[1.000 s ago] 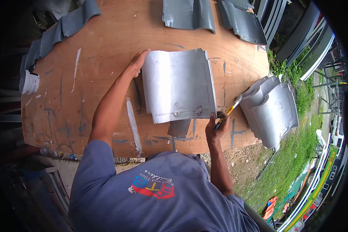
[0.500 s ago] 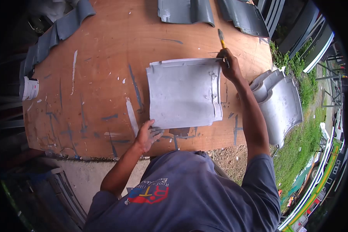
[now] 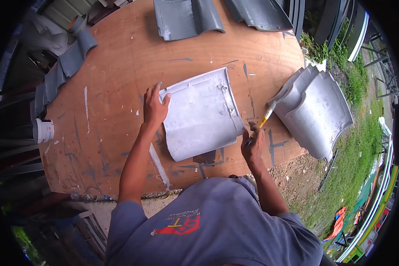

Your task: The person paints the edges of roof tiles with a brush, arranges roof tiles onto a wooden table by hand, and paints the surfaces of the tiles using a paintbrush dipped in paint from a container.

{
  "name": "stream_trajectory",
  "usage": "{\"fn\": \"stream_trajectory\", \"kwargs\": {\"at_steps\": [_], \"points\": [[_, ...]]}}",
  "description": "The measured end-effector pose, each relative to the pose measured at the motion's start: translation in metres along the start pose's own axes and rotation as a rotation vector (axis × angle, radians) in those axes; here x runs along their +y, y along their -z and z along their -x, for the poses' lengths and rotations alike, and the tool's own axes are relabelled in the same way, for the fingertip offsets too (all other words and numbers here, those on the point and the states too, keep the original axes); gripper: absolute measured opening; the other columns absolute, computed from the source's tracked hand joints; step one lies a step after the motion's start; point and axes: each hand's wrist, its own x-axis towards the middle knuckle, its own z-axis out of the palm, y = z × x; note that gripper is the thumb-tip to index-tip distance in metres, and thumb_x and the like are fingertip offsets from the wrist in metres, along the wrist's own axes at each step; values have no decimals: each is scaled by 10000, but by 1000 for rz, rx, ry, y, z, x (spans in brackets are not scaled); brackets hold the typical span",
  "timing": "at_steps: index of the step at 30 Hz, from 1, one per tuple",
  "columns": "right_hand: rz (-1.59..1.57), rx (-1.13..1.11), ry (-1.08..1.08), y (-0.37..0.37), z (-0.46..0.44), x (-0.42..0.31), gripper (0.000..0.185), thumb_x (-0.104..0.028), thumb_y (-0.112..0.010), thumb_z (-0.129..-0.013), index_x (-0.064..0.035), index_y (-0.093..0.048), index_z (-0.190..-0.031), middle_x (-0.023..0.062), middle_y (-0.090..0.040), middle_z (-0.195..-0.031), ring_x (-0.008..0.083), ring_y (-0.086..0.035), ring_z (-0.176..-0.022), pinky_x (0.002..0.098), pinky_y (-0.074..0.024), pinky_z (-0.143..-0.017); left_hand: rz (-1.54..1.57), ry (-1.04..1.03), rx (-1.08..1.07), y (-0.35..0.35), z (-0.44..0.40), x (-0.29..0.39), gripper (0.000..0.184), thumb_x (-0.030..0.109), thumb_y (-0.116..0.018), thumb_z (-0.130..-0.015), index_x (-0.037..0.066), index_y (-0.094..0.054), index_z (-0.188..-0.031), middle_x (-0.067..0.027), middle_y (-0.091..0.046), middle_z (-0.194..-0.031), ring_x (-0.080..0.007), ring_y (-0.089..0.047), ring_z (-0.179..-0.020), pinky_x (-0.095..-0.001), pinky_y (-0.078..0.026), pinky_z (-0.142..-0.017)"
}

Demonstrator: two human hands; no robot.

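Observation:
A pale grey, curved roof tile (image 3: 195,117) lies turned at an angle on the wooden table (image 3: 115,84), its knobbed strip along the right side. My left hand (image 3: 155,106) is at the tile's upper left corner, thumb against the edge and fingers pointing away from me. Close to the lower right corner, my right hand (image 3: 253,146) is closed around a paintbrush (image 3: 265,119) with a yellow band and pale bristles. The brush tip points up and right, near a stack of pale tiles (image 3: 312,111). Whether my right fingers touch the tile is unclear.
Dark grey tiles (image 3: 186,20) lie along the far edge, with another (image 3: 259,15) beside them. More dark tiles (image 3: 71,60) line the left edge, above a white tub (image 3: 43,131). Grass (image 3: 341,186) and gravel border the table on the right.
The tile has turned counterclockwise. My left hand has gone from its lower left corner to the upper left; my right hand, with the brush, has come down from the upper right corner.

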Motion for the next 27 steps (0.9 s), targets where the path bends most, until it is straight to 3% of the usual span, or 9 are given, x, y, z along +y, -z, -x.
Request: {"fn": "stream_trajectory", "kwargs": {"at_steps": [2, 5, 7, 13, 16, 20, 24, 26, 27], "points": [[-120, 5, -334, 1, 39, 0, 279, -90, -717, -932, -8, -518, -1110, 219, -671, -999, 379, -659, -810, 421, -519, -691, -68, -135, -50, -13, -21, 3, 505, 278, -694, -951, -1, -571, -1354, -195, -592, -1309, -381, -556, -1197, -467, -451, -1029], [-177, -1, -497, -18, 59, 4, 321, -132, -734, -952, -18, -504, -1146, 150, -643, -932, 228, -649, -783, 351, -515, -688, -36, -149, -158, -30, -37, -6, 398, 264, -680, -964, -4, -635, -1254, -201, -667, -1195, -400, -602, -1127, -475, -488, -968], [-217, 55, -517, -26, 49, -7, 324, -117, -733, -951, -19, -496, -1148, 135, -632, -908, 213, -633, -762, 349, -512, -679, -6, -122, -189, -35, -39, -8, 307, 248, -678, -964, -14, -683, -1123, -216, -702, -1083, -415, -648, -1030, -478, -523, -886], [-343, 211, -737, -61, 30, -21, 401, -55, -750, -867, -1, -427, -1099, 100, -505, -926, 200, -508, -804, 348, -469, -750, 14, -41, -177, -38, -36, -17, 301, 278, -635, -994, 3, -687, -1105, -224, -703, -1031, -431, -659, -1004, -478, -517, -856], [-386, 188, -720, -63, -26, -19, 381, -19, -732, -859, -3, -432, -1093, 95, -516, -921, 195, -520, -810, 345, -462, -749, 14, 199, -213, -33, -18, -35, 251, 226, -651, -978, -12, -678, -1053, -251, -702, -985, -460, -661, -967, -491, -521, -828], [-296, 7, -439, -73, -126, -9, 362, 78, -661, -795, 5, -449, -1080, 196, -549, -894, 337, -596, -793, 432, -487, -738, 6, 378, -356, -20, 48, -45, 282, 244, -624, -999, -33, -610, -946, -279, -667, -912, -482, -641, -906, -510, -489, -784], [-153, -161, -214, -98, -164, -4, 381, 51, -671, -775, -3, -482, -1101, 271, -566, -979, 442, -595, -897, 513, -473, -816, 156, 370, -253, -32, 129, -25, 295, 255, -630, -1000, 2, -487, -950, -213, -520, -781, -375, -543, -749, -471, -449, -711], [-150, -269, -206, -107, -154, -1, 400, 26, -685, -779, -4, -496, -1130, 277, -577, -1038, 453, -594, -962, 518, -469, -877, 159, 388, -201, -22, 139, 8, 301, 268, -627, -1004, 1, -489, -987, -229, -549, -806, -397, -555, -758, -478, -450, -715], [-111, -232, -127, -104, -145, 3, 433, -9, -707, -782, -11, -506, -1165, 265, -580, -1095, 451, -578, -1029, 515, -449, -939, 151, 450, -227, -17, 137, 16, 297, 274, -625, -1006, 0, -510, -1016, -286, -632, -871, -491, -622, -854, -525, -467, -740]]}}
